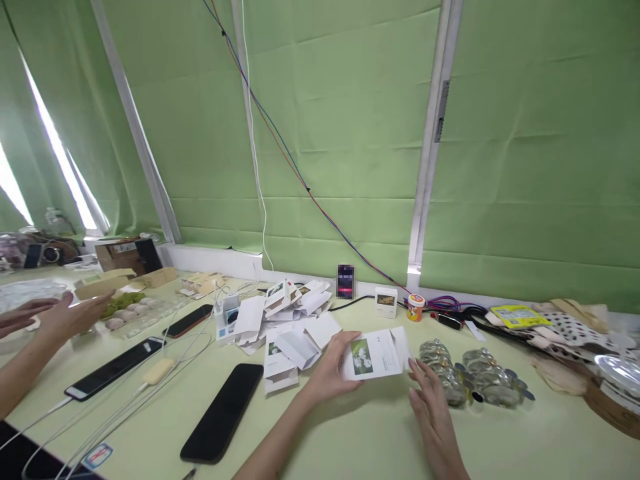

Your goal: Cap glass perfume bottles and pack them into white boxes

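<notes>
My left hand [327, 373] grips a small white carton [383, 355] with a white-flower picture and small print, fingers behind it and thumb in front. At the carton's right end a flap [401, 343] stands open. Close to that flap is my right hand [431, 403], its fingers apart and bent; whether a fingertip touches the flap I cannot tell. Beyond my left hand lies a heap of flattened and partly folded white cartons [295, 333]. To the right of my right hand, small clear glass bottles [493, 380] lie in two rows with dark round ends.
A black phone [223, 413] lies left of my left forearm, near more phones and white cables. Another person's hands [65, 320] are at far left, by a tray of round items [133, 313]. An orange tub [415, 308] and a small white box [386, 303] stand at the back.
</notes>
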`<state>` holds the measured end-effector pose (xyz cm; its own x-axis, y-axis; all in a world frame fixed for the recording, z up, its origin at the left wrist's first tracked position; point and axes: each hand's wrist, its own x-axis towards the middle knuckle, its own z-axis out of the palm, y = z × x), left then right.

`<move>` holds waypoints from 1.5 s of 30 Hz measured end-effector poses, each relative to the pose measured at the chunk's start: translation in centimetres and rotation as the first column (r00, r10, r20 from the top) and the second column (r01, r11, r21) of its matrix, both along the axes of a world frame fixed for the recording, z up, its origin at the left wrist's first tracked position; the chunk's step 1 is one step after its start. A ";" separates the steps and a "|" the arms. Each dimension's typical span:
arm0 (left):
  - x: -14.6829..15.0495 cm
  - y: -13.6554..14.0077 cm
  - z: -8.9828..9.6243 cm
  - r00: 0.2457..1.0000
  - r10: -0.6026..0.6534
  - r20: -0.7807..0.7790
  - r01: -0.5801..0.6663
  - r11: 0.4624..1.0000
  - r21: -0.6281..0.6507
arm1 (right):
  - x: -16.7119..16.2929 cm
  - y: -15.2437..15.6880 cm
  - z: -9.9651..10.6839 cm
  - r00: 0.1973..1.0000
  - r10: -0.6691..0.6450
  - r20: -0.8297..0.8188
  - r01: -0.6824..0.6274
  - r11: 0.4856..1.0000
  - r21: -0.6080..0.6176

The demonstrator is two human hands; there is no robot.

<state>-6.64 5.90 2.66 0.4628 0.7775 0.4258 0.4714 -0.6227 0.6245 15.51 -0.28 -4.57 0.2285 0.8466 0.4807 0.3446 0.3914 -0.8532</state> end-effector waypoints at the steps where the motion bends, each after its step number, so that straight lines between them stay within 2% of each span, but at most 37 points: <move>1: -0.1 0.0 0.0 1.000 0.001 -0.007 -0.001 1.000 -0.021 | 0.1 0.0 0.0 1.000 -0.016 0.020 0.016 1.000 0.000; 5: -0.4 0.2 -0.3 0.999 -0.018 -0.048 0.016 0.999 -0.042 | 0.2 0.1 -0.2 0.998 0.001 0.057 -0.001 1.000 0.009; 9: -0.6 0.1 -0.5 0.984 -0.070 -0.164 0.053 0.993 -0.109 | 0.3 0.5 -0.8 0.997 0.029 0.074 -0.030 1.000 0.006; 11: -0.7 -0.1 -0.3 0.971 -0.097 -0.220 0.059 0.983 -0.172 | 0.4 0.8 -1.0 0.996 0.038 0.084 -0.036 0.999 -0.022; 14: -0.8 -0.3 0.0 0.957 -0.117 -0.266 0.060 0.975 -0.216 | 0.7 1.1 -1.1 0.982 0.128 0.135 -0.118 0.990 -0.082; 17: -0.7 -0.1 0.0 0.969 -0.036 -0.245 -0.018 0.976 -0.218 | 1.0 1.3 -1.1 0.957 0.214 0.194 -0.191 0.973 -0.129; 20: -0.5 0.3 -0.5 0.978 0.003 -0.211 -0.062 0.958 -0.278 | 1.1 1.3 -1.1 0.943 0.234 0.238 -0.195 0.965 -0.174; 26: 0.1 0.7 -1.7 0.983 -0.117 -0.144 0.045 0.904 -0.425 | 1.1 1.3 -1.3 0.907 0.261 0.330 -0.210 0.961 -0.182; 30: 0.3 0.7 -2.1 0.988 -0.134 -0.083 0.080 0.879 -0.469 | 1.1 1.2 -1.3 0.898 0.258 0.357 -0.211 0.963 -0.166; 34: 0.2 1.2 -2.5 0.997 -0.064 -0.031 0.043 0.885 -0.463 | 1.1 1.1 -0.9 0.900 0.263 0.349 -0.209 0.960 -0.185; 38: 0.0 1.8 -2.8 0.995 0.098 0.031 -0.074 0.893 -0.444 | 1.1 1.0 -0.8 0.932 0.210 0.296 -0.150 0.966 -0.212; 43: 0.2 1.2 -2.1 0.941 0.296 0.164 -0.237 0.922 -0.305 | 1.3 1.3 -1.3 0.981 0.192 -0.029 -0.192 0.944 -0.269; 45: 0.5 0.8 -1.9 0.914 0.336 0.226 -0.263 0.918 -0.297 | 1.2 1.3 -1.3 0.979 0.175 -0.101 -0.194 0.953 -0.233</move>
<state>-6.15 6.71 0.79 0.0875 0.9591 0.2690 0.4030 -0.2811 0.8710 16.76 1.04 -5.85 0.0863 0.9657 0.2450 0.2144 0.2222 -0.9511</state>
